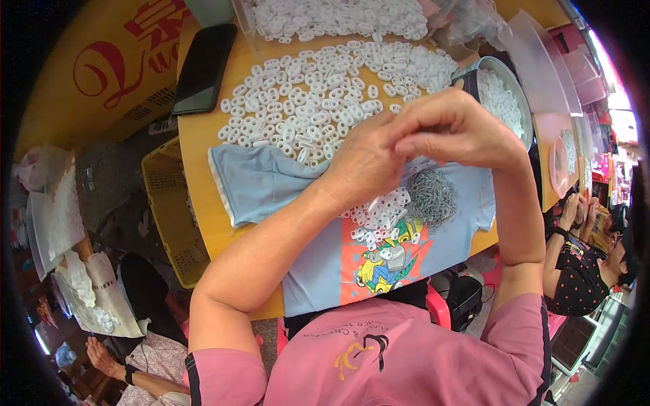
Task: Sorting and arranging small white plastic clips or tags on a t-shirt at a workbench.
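Note:
My left hand (366, 164) is closed, its back turned up, over the middle of the table. Against it my right hand (452, 128) is pinched, thumb and fingers together. Whatever either hand holds is hidden behind the fingers. Beneath them a light blue printed shirt (308, 260) is spread as a cloth. On it lie a heap of small grey metal screws or pins (432, 198) and a small group of white oval plastic pieces (380, 215) with two holes each. Many more such white pieces (298, 101) cover the tabletop beyond my hands.
A black phone (205, 68) lies at the table's far left. A round tin (504, 101) of white pieces stands at the right, near a clear plastic bin (542, 61). A yellow crate (172, 216) sits left of the table. Other people work at the right (582, 271) and lower left (145, 369).

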Motion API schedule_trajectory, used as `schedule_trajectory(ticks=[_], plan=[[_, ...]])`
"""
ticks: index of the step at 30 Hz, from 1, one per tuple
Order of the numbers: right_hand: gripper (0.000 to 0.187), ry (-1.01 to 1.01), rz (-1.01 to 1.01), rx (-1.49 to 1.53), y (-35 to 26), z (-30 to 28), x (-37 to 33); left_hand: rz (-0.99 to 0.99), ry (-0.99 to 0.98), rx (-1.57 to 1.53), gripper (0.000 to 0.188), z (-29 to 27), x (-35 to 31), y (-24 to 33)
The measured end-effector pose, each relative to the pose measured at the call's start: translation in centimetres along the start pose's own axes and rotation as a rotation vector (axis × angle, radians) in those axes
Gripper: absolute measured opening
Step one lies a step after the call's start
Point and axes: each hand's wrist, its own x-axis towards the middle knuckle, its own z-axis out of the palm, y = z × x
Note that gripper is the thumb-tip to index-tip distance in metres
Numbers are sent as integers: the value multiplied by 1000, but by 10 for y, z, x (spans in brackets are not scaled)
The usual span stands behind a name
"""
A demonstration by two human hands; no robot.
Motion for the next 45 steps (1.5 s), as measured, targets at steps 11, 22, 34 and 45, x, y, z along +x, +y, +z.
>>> schedule_trajectory(ticks=[11,22,34,45], plan=[[22,144,-227,-668,72,-16,68,214,-150,290,12,-6,1,-9],[16,324,-146,-352,36,-9,25,228,-115,261,14,-7,1,-7],[16,188,-63,40,22,-8,-3,176,-123,254,9,-5,2,-8],[28,385,-119,-592,76,0,91,180,-165,275,10,-7,0,-8]])
